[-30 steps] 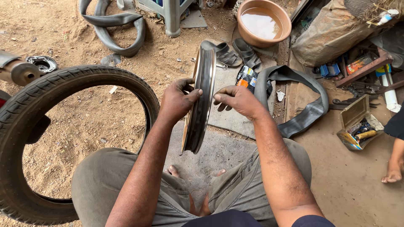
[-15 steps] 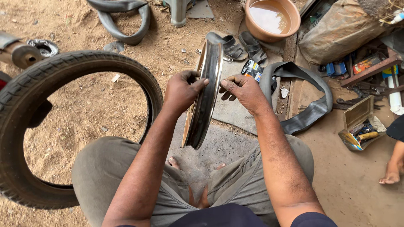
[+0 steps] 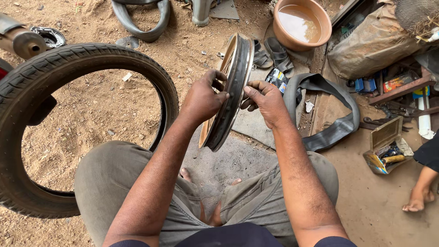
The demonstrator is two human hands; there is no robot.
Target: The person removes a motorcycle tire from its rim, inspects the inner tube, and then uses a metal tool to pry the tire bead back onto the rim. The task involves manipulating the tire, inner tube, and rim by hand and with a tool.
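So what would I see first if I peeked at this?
First, the shiny wheel rim in the middle, standing on edge, with the left hand and right hand gripping it on either side. Next, the big black tyre standing upright on the dirt at the left. At the top sits a bowl of murky water, and a floppy inner tube lies to the right.

Dirt ground: tyre, basin, inner tube.
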